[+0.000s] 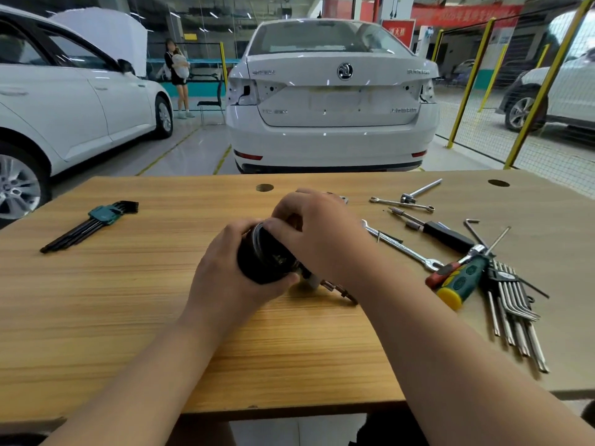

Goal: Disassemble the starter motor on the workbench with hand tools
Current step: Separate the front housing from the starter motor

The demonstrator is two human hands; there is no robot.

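Forearms come in over the near edge of the bench (128, 300). The left hand (225, 265) wraps the black body of the starter motor (267, 262) at mid-bench, grip closed round it, likely bracing it against turning. The right hand (315, 233) caps the far end, grip curled onto it with the thumb at the rim, probably working the end piece loose. A spanner (402, 246) and screwdriver (463, 278) lie toward the right edge, within reach, and hex keys (96, 222) lie near the left edge.

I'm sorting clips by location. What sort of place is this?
Probably a car repair workshop: a white car with its tail lights removed, yellow-posted mesh fencing, and a workbench holding wrenches and hex keys.
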